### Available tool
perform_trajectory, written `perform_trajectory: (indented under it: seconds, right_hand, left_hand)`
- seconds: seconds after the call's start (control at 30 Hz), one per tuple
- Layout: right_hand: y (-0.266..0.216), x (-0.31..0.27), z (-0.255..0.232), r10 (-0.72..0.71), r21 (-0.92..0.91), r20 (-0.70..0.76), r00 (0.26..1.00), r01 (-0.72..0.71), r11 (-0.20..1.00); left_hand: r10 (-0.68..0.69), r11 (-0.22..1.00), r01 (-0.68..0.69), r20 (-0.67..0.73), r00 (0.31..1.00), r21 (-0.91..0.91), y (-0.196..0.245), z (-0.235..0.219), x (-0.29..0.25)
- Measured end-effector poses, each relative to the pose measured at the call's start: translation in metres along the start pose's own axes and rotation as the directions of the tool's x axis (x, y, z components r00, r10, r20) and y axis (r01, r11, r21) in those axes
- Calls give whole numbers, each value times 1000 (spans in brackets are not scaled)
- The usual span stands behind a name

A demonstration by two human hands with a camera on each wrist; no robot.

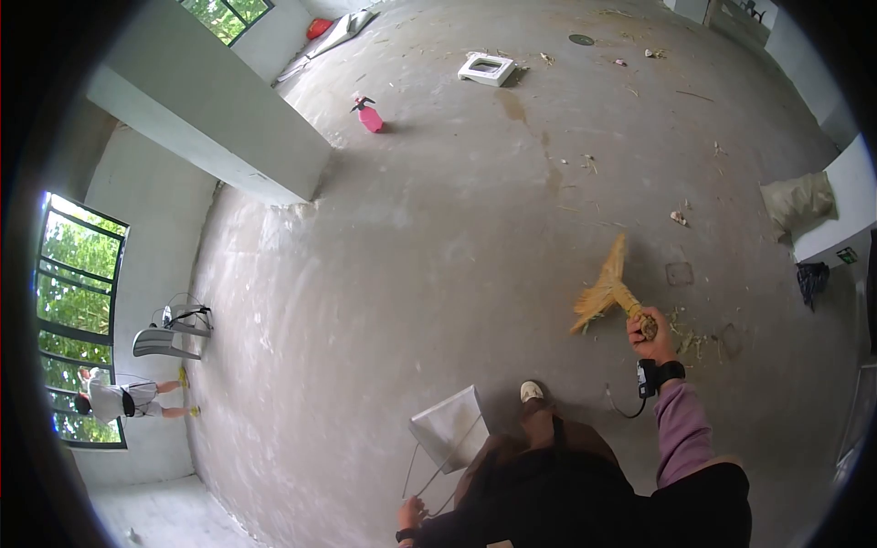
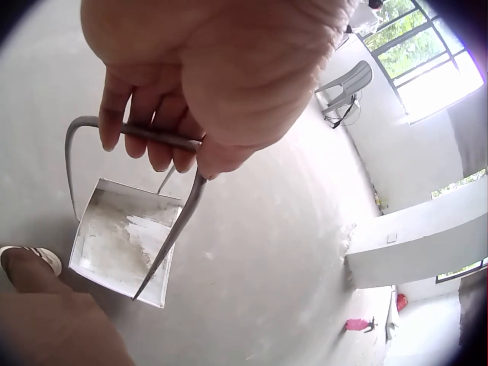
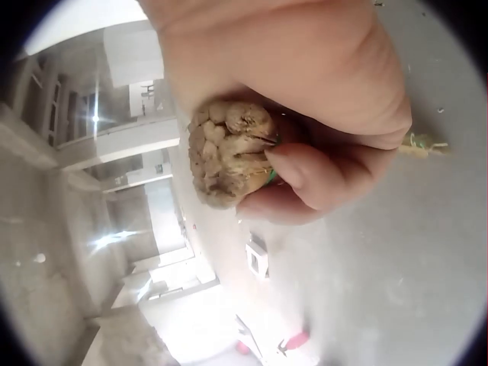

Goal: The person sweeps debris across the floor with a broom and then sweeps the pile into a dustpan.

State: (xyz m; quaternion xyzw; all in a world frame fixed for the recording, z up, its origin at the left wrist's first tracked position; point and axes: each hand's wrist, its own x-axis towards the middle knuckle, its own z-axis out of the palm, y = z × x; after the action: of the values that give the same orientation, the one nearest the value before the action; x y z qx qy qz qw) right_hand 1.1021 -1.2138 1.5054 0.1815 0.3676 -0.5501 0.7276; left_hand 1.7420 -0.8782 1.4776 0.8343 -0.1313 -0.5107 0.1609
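1. Bare grey concrete floor fills the room, bounded by pale walls and a thick white beam that juts out at upper left.
2. Nearest the camera, the left hand is curled round the thin metal handle of a dustpan; the fingers are wrapped over the bar, and the pan hangs below it, its tray just beside a shoe.
3. To the right, the right hand is closed tightly on the bound end of a straw broom; in the right wrist view the stub of the handle is seen poking out between thumb and fingers.
4. The broom's bristles are fanned out on the floor, up and left of the hand, with loose straw scraps scattered just right of it.
5. Along the left wall a grey plastic chair is stood, and a second person is seen near the window.
6. Farther out, a pink spray bottle lies near the beam's end, well apart from the broom.
7. Beyond it a white square frame rests on the floor, and a round drain cover is set past that.
8. At the right edge a filled sack is propped against a white ledge.
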Motion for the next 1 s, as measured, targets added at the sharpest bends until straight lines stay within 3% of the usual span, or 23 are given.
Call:
perform_trajectory:
  seconds: [0.07,0.13,0.27,0.3,0.33,0.37,0.47,0.57,0.63,0.7,0.8,0.87,1.0]
  right_hand:
    - [14,2,19,-9,-85,-45,999,5,996]
    - [41,7,29,-71,-218,-74,995,54,974]
    - [93,17,42,120,-278,-16,993,-120,953]
    - [104,19,48,174,-279,6,985,-166,946]
    - [116,24,55,260,-260,26,965,-245,934]
    - [126,30,62,341,-243,50,939,-320,916]
    - [170,46,95,468,-245,86,880,-437,866]
    - [220,80,123,586,-296,104,803,-538,789]
    - [257,101,150,635,-359,83,768,-572,738]
    - [291,129,169,667,-385,83,741,-593,707]
    - [332,174,187,681,-353,107,724,-613,707]
    - [339,187,196,676,-245,121,727,-638,730]
    - [308,179,202,665,71,139,734,-677,733]
  left_hand:
    - [-161,957,145,-45,986,-251,9,0,1]
    - [-55,990,52,-26,998,-128,4,-5,5]
    - [216,939,-223,52,975,263,27,-10,-11]
    - [58,998,-57,-33,998,36,25,-10,-6]
    - [-112,974,94,-77,991,-207,24,-8,8]
    - [-279,870,219,-75,957,-441,26,-6,19]
    - [-219,906,192,-31,975,-377,30,-10,43]
    - [-276,857,231,-32,961,-461,41,-10,71]
    - [85,985,-83,8,996,-149,-1,-25,113]
    - [223,973,-227,82,971,43,-6,-38,129]
    - [99,994,-103,95,991,43,10,-49,120]
    - [-28,995,35,83,996,-92,53,-53,95]
    - [291,913,-322,153,944,250,28,-68,137]
